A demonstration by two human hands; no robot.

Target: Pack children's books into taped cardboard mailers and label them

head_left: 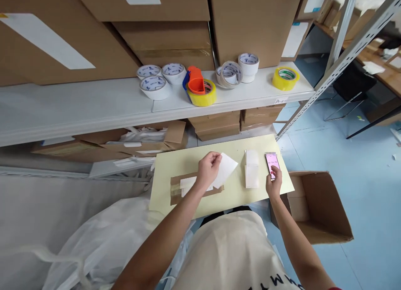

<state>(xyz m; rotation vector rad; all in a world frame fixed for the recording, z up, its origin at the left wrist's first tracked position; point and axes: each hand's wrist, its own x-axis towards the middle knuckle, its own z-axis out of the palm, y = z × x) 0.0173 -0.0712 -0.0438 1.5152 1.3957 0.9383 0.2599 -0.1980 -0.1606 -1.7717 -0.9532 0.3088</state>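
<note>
My left hand [207, 169] pinches a white paper sheet [226, 169] and holds it just above a pale yellow board [175, 164] resting on my lap. Under that hand, a strip of brown tape [176, 189] with a white label lies on the board. My right hand [274, 182] rests on a phone with a pink screen [271, 163] at the board's right edge, one finger touching the screen. A small stack of white slips [252, 174] lies between the two hands.
A white shelf [94, 104] ahead carries several tape rolls [156, 86], a yellow roll [285, 77] and an orange tape dispenser [197, 84], with large cardboard boxes [257, 22] behind. An open cardboard box [316, 206] stands on the blue floor at right. White plastic bags [103, 240] lie at left.
</note>
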